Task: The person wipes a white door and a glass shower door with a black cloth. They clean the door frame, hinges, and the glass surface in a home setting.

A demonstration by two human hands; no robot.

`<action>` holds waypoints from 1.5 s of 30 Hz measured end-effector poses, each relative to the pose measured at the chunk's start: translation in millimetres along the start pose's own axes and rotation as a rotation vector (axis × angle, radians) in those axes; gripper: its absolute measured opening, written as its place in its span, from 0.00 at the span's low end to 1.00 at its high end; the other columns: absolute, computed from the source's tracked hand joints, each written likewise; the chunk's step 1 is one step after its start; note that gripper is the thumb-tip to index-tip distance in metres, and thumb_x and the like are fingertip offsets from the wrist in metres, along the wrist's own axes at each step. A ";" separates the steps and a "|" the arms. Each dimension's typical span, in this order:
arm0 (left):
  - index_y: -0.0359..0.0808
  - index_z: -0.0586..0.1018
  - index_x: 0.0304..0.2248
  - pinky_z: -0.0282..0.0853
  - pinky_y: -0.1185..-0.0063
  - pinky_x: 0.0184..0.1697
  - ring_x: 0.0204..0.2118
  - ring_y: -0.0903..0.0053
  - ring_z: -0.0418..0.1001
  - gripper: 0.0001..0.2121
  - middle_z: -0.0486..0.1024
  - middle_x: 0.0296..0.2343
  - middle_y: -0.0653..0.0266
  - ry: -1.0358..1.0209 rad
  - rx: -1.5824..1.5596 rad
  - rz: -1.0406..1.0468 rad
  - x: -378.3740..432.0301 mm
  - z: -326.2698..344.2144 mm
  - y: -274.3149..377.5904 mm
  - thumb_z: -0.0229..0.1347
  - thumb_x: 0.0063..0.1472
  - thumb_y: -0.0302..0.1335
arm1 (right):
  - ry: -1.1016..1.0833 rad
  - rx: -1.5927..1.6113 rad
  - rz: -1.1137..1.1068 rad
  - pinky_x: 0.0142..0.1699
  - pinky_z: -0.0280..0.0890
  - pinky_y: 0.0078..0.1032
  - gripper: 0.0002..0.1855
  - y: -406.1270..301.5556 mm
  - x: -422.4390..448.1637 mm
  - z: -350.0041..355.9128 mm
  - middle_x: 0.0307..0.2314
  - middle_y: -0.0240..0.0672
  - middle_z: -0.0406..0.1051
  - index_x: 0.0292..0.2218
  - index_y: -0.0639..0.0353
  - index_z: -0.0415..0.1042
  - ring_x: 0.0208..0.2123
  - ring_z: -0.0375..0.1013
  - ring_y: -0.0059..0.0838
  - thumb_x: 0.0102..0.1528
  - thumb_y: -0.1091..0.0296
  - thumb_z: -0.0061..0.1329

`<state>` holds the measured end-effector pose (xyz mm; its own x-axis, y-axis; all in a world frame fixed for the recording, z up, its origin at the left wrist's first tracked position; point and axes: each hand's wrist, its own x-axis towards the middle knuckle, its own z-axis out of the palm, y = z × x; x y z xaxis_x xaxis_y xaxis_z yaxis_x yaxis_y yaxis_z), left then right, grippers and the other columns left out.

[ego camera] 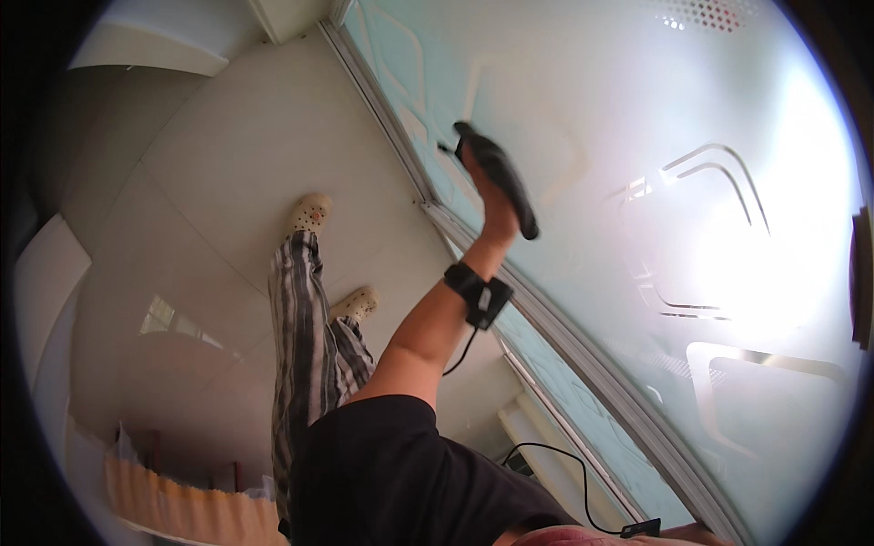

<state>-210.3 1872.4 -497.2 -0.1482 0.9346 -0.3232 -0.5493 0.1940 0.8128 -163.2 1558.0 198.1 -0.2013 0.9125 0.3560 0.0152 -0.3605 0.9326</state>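
Note:
My left hand (pixel 488 181), in a black covering over its back and fingertips, reaches out in front of the frosted glass panel (pixel 580 170). Nothing shows in it; a dark thumb tip stands a little apart from the fingers. Whether it touches the glass, I cannot tell. Around my left forearm runs a black strap with a small black box (pixel 488 304), and a thin cable hangs from it. My right hand is out of view.
A metal rail (pixel 539 297) runs diagonally along the panel's foot. My cream clogs (pixel 311 211) stand on the pale tiled floor (pixel 205 239). White curved furniture (pixel 51 273) is at the left edge. A peach pleated fabric (pixel 198 508) lies lower left. A black cable (pixel 580 464) loops at lower right.

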 end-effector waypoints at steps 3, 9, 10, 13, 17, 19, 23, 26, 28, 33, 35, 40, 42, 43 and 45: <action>0.32 0.45 0.66 0.36 0.57 0.66 0.66 0.49 0.43 0.39 0.45 0.64 0.44 -0.201 0.286 0.371 36.1 26.6 98.0 0.43 0.66 0.49 | 0.028 0.037 0.045 0.58 0.53 0.64 0.35 -4.6 0.5 2.7 0.63 0.67 0.38 0.66 0.51 0.40 0.61 0.47 0.72 0.66 0.49 0.37; 0.32 0.47 0.66 0.37 0.53 0.65 0.67 0.46 0.39 0.34 0.42 0.65 0.43 -0.175 0.433 0.629 132.0 12.4 90.9 0.43 0.66 0.39 | -0.002 0.061 0.244 0.64 0.50 0.51 0.38 -18.9 11.5 -6.6 0.63 0.63 0.40 0.66 0.61 0.38 0.63 0.48 0.60 0.68 0.47 0.33; 0.31 0.51 0.63 0.43 0.59 0.64 0.64 0.52 0.48 0.30 0.50 0.61 0.46 -0.074 0.363 0.629 148.2 6.3 68.6 0.42 0.68 0.37 | 0.010 0.264 0.513 0.64 0.50 0.48 0.38 -21.9 15.5 -8.4 0.63 0.62 0.40 0.66 0.64 0.37 0.63 0.48 0.58 0.68 0.47 0.32; 0.33 0.65 0.46 0.57 0.76 0.53 0.43 0.74 0.63 0.15 0.65 0.38 0.64 0.015 0.100 0.337 186.8 -25.2 -7.3 0.38 0.72 0.37 | 0.031 0.465 0.763 0.65 0.49 0.43 0.40 -31.2 26.1 -11.0 0.63 0.61 0.41 0.66 0.67 0.37 0.63 0.50 0.53 0.68 0.46 0.30; 0.42 0.57 0.31 0.57 0.79 0.41 0.31 0.83 0.55 0.15 0.53 0.27 0.76 0.150 -0.216 -0.424 150.5 -56.6 -67.2 0.36 0.73 0.42 | -0.016 0.394 0.784 0.66 0.48 0.43 0.40 -34.5 28.3 -12.3 0.63 0.61 0.41 0.66 0.68 0.36 0.63 0.49 0.53 0.68 0.45 0.29; 0.38 0.62 0.36 0.58 0.77 0.46 0.36 0.80 0.59 0.15 0.58 0.30 0.72 0.071 -0.069 -0.232 135.4 -54.9 -56.8 0.37 0.73 0.42 | -0.013 0.399 0.721 0.66 0.49 0.42 0.39 -29.1 20.5 -12.9 0.64 0.60 0.40 0.66 0.69 0.36 0.64 0.48 0.52 0.68 0.46 0.29; 0.31 0.62 0.57 0.53 0.67 0.60 0.53 0.66 0.62 0.24 0.64 0.49 0.55 0.113 0.203 0.276 152.4 -7.3 37.3 0.39 0.71 0.42 | -0.116 0.206 0.494 0.66 0.44 0.52 0.39 -12.9 -8.7 -13.4 0.66 0.55 0.34 0.67 0.58 0.35 0.66 0.42 0.53 0.67 0.46 0.32; 0.31 0.49 0.65 0.42 0.58 0.65 0.64 0.48 0.48 0.33 0.46 0.64 0.42 -0.102 0.219 0.596 208.2 20.9 123.3 0.41 0.69 0.44 | -0.143 0.129 0.422 0.65 0.44 0.53 0.39 -7.0 -24.8 -12.8 0.65 0.54 0.35 0.67 0.56 0.36 0.65 0.43 0.53 0.67 0.45 0.35; 0.32 0.50 0.65 0.43 0.56 0.64 0.63 0.46 0.48 0.34 0.45 0.64 0.42 -0.142 0.320 0.827 240.4 36.3 161.1 0.41 0.68 0.45 | -0.131 0.138 0.466 0.64 0.46 0.51 0.39 -9.7 -27.8 -12.4 0.64 0.55 0.37 0.67 0.58 0.37 0.64 0.45 0.53 0.66 0.46 0.36; 0.33 0.53 0.64 0.44 0.56 0.64 0.63 0.45 0.49 0.32 0.48 0.62 0.43 -0.195 0.214 0.849 275.6 37.2 170.7 0.43 0.67 0.43 | -0.078 0.212 0.655 0.61 0.51 0.46 0.40 -33.7 -6.9 -11.8 0.62 0.56 0.43 0.66 0.62 0.41 0.60 0.51 0.52 0.65 0.46 0.39; 0.29 0.57 0.61 0.52 0.66 0.61 0.57 0.60 0.59 0.28 0.61 0.55 0.50 -0.069 0.145 0.636 274.9 32.3 154.8 0.45 0.66 0.36 | -0.038 0.247 0.752 0.60 0.53 0.44 0.41 -44.5 8.1 -11.7 0.61 0.57 0.45 0.65 0.64 0.42 0.59 0.54 0.51 0.64 0.46 0.41; 0.39 0.68 0.45 0.53 0.78 0.52 0.42 0.78 0.57 0.23 0.63 0.40 0.69 0.283 -0.246 -0.454 243.0 36.0 145.5 0.41 0.68 0.52 | 0.060 0.307 0.959 0.58 0.58 0.39 0.42 -64.7 44.8 -15.6 0.59 0.59 0.51 0.64 0.68 0.46 0.55 0.60 0.51 0.62 0.46 0.44; 0.35 0.60 0.59 0.47 0.72 0.62 0.57 0.72 0.56 0.33 0.59 0.57 0.61 0.138 -0.129 -0.198 222.6 46.2 164.9 0.40 0.68 0.55 | -0.006 0.313 1.056 0.60 0.56 0.36 0.40 -69.7 57.4 -21.7 0.61 0.59 0.47 0.65 0.71 0.41 0.57 0.59 0.50 0.65 0.50 0.38; 0.34 0.56 0.63 0.43 0.70 0.65 0.63 0.68 0.53 0.36 0.54 0.63 0.58 0.094 -0.067 -0.028 212.3 57.0 179.4 0.40 0.68 0.55 | -0.081 0.317 1.136 0.62 0.52 0.33 0.38 -72.8 62.7 -25.5 0.64 0.59 0.43 0.66 0.73 0.35 0.59 0.56 0.50 0.68 0.54 0.32; 0.34 0.46 0.66 0.35 0.69 0.69 0.68 0.70 0.41 0.35 0.43 0.66 0.57 -0.080 0.054 0.216 204.4 73.2 219.8 0.33 0.71 0.52 | -0.005 0.315 1.052 0.66 0.46 0.37 0.36 -76.7 69.6 -31.4 0.64 0.58 0.41 0.65 0.71 0.39 0.63 0.49 0.50 0.68 0.54 0.34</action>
<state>-301.1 2127.9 -349.2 -0.1911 0.9764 -0.1010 -0.4664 0.0003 0.8846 -209.1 1643.1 149.5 0.0630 0.1791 0.9818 0.4269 -0.8941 0.1357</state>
